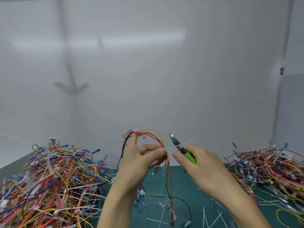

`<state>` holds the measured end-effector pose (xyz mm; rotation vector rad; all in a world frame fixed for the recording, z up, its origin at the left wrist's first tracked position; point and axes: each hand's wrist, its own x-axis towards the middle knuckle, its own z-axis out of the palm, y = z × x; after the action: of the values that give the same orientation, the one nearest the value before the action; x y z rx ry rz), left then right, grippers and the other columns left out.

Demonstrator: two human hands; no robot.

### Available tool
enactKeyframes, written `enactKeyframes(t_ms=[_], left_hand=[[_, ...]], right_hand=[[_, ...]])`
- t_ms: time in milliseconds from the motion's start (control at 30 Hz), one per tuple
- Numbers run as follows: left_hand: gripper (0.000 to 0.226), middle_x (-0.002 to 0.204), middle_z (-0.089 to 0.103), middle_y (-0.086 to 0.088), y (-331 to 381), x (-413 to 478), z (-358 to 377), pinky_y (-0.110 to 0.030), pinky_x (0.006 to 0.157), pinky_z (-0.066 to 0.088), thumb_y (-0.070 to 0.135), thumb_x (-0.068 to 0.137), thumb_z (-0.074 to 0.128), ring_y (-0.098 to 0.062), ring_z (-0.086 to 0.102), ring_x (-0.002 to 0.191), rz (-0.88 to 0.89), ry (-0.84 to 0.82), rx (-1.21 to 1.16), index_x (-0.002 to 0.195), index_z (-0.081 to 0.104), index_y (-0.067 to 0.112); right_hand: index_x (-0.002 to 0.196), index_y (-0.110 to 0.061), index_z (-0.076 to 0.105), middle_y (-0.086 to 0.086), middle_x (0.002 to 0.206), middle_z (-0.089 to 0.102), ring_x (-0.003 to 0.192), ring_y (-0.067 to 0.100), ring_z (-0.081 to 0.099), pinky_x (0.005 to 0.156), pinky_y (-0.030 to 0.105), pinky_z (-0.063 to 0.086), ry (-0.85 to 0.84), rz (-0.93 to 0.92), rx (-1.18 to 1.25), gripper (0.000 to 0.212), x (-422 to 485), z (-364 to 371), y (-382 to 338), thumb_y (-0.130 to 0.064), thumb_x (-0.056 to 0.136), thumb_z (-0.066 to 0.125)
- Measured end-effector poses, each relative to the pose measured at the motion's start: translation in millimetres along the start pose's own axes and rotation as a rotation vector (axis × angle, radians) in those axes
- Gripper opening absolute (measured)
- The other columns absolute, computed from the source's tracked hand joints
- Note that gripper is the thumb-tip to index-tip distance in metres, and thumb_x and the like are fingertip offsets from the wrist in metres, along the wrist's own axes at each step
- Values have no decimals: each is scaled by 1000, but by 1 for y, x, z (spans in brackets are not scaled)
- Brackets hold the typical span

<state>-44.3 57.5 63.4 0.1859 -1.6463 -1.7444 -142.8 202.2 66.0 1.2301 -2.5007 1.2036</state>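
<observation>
Presently, in the head view, the wire bundle is pinched between thumb and curled fingers of the left hand, its loop arched over the raised index fingertip, its ends hung below the fingers over the green mat. Green-handled cutters are gripped in the curled fingers of the right hand, blades raised just right of the bundle.

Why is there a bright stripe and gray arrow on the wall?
Head view: the stripe is soft glare on the glossy wall; the gray shape is a blurry shadow or reflection; the right hand gripping the green cutter looks slightly smeared; the left hand pinching the wire bundle is sharper.
</observation>
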Motion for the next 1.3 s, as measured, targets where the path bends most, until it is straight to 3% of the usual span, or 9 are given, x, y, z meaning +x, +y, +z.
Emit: enactKeyframes(t_ms=[167,633,833,1133,1300], left_hand=[[89,90,76,-13,1,0,0,-23,68,58,-1,82,73,-26,74,81,1,75,-35,152,23,22],[89,93,77,-10,5,0,-1,-23,69,58,2,82,74,-24,75,81,15,100,-67,152,21,21],[74,93,78,-8,6,0,0,-24,69,59,2,86,70,-21,73,78,25,78,-37,142,27,24],[87,92,77,-10,4,0,-1,-24,71,59,0,82,73,-20,74,79,12,59,-17,151,22,17],[81,92,77,-10,5,0,-2,-25,72,60,-1,83,72,-22,74,80,14,50,3,147,27,19]], right_hand=[[85,-18,55,0,78,65,82,21,62,78,37,50,-82,-18,-114,63,-2,4,1,-73,89,26],[73,-20,43,-1,65,49,64,18,46,59,35,36,-56,-93,-165,58,-4,3,1,-73,90,28],[76,-19,47,1,72,59,71,20,54,67,38,44,-70,-92,-149,59,-3,2,1,-73,90,28],[85,-16,58,6,77,65,76,24,59,72,39,48,-70,-86,-156,65,-3,4,1,-72,90,27],[84,-13,59,9,76,65,71,25,59,69,40,49,-63,-89,-140,67,-3,5,1,-71,92,29]])
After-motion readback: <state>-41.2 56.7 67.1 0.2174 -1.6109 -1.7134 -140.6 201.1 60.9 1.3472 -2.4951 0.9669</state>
